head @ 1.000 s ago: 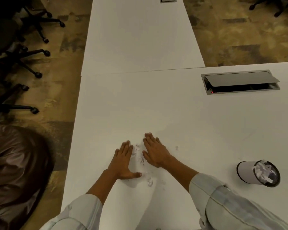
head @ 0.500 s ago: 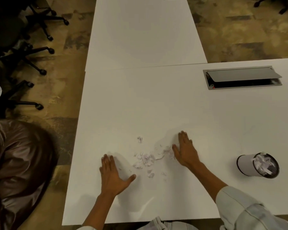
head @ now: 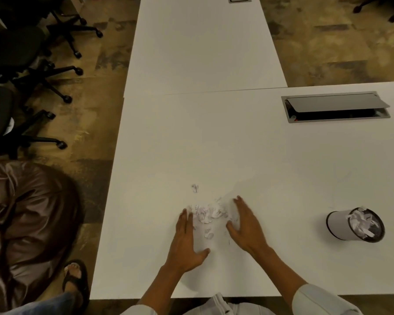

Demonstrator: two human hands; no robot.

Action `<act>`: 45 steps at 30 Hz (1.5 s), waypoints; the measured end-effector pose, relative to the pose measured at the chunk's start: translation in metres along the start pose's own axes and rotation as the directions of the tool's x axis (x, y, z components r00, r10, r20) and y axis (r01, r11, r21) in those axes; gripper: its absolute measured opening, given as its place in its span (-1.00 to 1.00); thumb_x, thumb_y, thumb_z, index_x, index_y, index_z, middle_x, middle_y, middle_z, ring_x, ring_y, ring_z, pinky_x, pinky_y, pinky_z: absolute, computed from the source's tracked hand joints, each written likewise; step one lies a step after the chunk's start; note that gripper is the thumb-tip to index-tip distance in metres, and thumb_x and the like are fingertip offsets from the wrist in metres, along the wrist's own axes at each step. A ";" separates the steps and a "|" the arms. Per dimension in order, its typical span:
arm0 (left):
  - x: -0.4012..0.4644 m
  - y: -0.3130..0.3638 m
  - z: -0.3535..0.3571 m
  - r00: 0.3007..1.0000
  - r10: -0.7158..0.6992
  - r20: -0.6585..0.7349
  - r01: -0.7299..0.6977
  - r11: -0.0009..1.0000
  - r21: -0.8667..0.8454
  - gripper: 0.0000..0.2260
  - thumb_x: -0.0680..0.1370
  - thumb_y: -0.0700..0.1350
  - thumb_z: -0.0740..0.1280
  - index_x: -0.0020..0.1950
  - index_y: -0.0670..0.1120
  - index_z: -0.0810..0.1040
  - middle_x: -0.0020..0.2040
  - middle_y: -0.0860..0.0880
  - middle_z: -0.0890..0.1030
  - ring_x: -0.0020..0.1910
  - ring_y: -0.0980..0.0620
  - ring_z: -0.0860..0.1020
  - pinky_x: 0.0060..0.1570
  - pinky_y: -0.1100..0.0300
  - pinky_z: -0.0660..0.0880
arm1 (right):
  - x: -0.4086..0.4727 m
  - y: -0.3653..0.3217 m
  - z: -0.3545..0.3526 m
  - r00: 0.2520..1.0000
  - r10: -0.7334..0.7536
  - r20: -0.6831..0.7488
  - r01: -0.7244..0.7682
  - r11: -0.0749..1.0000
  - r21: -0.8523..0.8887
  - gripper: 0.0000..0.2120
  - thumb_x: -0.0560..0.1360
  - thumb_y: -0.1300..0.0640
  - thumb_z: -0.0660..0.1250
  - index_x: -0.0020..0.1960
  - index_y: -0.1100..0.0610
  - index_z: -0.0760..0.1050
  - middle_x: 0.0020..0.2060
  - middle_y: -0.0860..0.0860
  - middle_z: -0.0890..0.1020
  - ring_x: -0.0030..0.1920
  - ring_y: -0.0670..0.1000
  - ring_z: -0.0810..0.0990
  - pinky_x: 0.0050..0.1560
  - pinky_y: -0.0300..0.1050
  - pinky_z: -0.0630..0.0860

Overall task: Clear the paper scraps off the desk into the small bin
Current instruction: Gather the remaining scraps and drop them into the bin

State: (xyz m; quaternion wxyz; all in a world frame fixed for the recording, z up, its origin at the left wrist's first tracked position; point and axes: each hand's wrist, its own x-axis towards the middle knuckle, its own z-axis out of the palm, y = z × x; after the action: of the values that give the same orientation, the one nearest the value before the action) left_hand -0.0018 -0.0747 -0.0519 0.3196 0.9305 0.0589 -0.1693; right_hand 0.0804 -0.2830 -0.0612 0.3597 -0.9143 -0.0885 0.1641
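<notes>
At the near edge of the white bench (head: 282, 178) both forearms reach in from pale rolled sleeves. The left hand (head: 185, 242) lies flat on the surface, fingers straight and together, thumb spread out to the right, holding nothing. The right hand (head: 245, 226) is also flat and open-fingered, pressed to the bench just to the right, gripping nothing. Between the two hands sits a small heap of paper scraps (head: 208, 213), its left edge touching the left fingertips and its right edge against the right hand's fingers; a few loose bits lie nearer, between the palms. One stray scrap (head: 195, 188) rests alone a little farther out, apart from the heap. Well to the right, the small bin (head: 341, 225), a white cylinder with a dark rim, stands on the bench already holding crumpled paper. Farther back on the right, a grey cable hatch (head: 336, 107) is set into the bench with its lid partly raised. Off the left side, black office chairs (head: 32, 64) stand on the patterned floor.
</notes>
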 end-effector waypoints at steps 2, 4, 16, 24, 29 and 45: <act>-0.004 -0.006 -0.003 0.990 -0.113 -0.087 0.116 0.993 0.036 0.04 0.32 0.28 0.40 0.54 -0.14 -0.11 0.57 -0.13 -0.04 0.54 -0.13 -0.02 0.52 -0.01 0.09 | -0.009 0.018 -0.014 0.979 0.176 -0.104 -0.176 0.984 0.009 -0.16 0.34 0.00 0.51 0.51 0.14 0.21 0.45 0.07 0.32 0.37 0.10 0.42 0.32 0.02 0.46; -0.007 -0.011 -0.006 0.959 -0.256 -0.119 0.264 0.963 0.055 0.06 0.26 0.31 0.43 0.53 -0.11 -0.04 0.53 -0.14 0.10 0.48 -0.16 0.15 0.41 -0.03 0.31 | -0.019 0.033 -0.025 0.956 0.285 -0.068 -0.287 0.958 -0.010 -0.05 0.20 -0.05 0.56 0.48 0.11 0.21 0.37 0.05 0.32 0.19 0.10 0.54 0.06 0.00 0.60; 0.038 0.023 0.000 0.984 -0.174 -0.030 0.167 0.973 -0.160 -0.09 0.17 0.16 0.57 0.39 -0.09 0.25 0.25 -0.08 0.38 0.20 -0.04 0.47 0.09 0.18 0.54 | 0.012 -0.019 0.018 0.990 -0.055 0.127 0.039 0.992 0.123 -0.32 0.28 0.11 0.56 0.35 0.14 0.43 0.03 -0.06 0.51 -0.10 -0.12 0.51 -0.11 -0.33 0.50; 0.096 -0.018 -0.074 0.996 -0.015 0.088 -0.003 0.980 0.199 0.28 0.06 0.37 0.52 0.53 -0.08 -0.11 0.56 -0.14 -0.09 0.53 -0.16 -0.07 0.48 -0.13 0.10 | 0.100 -0.048 -0.017 0.943 -0.141 0.301 0.223 0.941 -0.256 -0.34 0.42 0.19 0.42 0.47 0.16 0.30 0.44 0.13 0.34 0.42 0.14 0.31 0.36 0.03 0.40; 0.116 -0.012 -0.075 0.940 0.038 0.339 -0.158 0.929 0.334 0.32 0.07 0.38 0.52 0.53 -0.04 -0.24 0.57 -0.16 -0.23 0.54 -0.17 -0.21 0.52 -0.12 -0.07 | 0.105 -0.052 0.001 0.837 -0.139 0.530 0.404 0.810 -0.425 -0.32 0.54 -0.02 0.26 0.56 0.15 0.10 0.57 0.12 0.11 0.57 0.13 0.03 0.54 0.10 0.12; 0.047 -0.005 -0.009 0.989 0.139 0.054 -0.144 0.983 0.110 -0.78 0.63 -0.07 0.10 0.23 0.05 0.43 0.14 0.06 0.50 -0.04 0.22 0.49 -0.08 0.47 0.39 | 0.011 -0.032 0.030 0.900 -0.251 0.355 0.377 0.857 -0.351 -0.50 0.47 0.26 0.42 0.39 0.17 0.43 0.35 0.11 0.51 0.29 0.15 0.51 0.00 -0.03 0.63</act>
State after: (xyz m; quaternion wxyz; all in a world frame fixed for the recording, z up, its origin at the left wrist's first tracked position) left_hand 0.0434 -0.0656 -0.0648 0.2785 0.9448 -0.0246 -0.1707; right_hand 0.0788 -0.2375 -0.0622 0.1636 -0.9067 -0.3235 0.2156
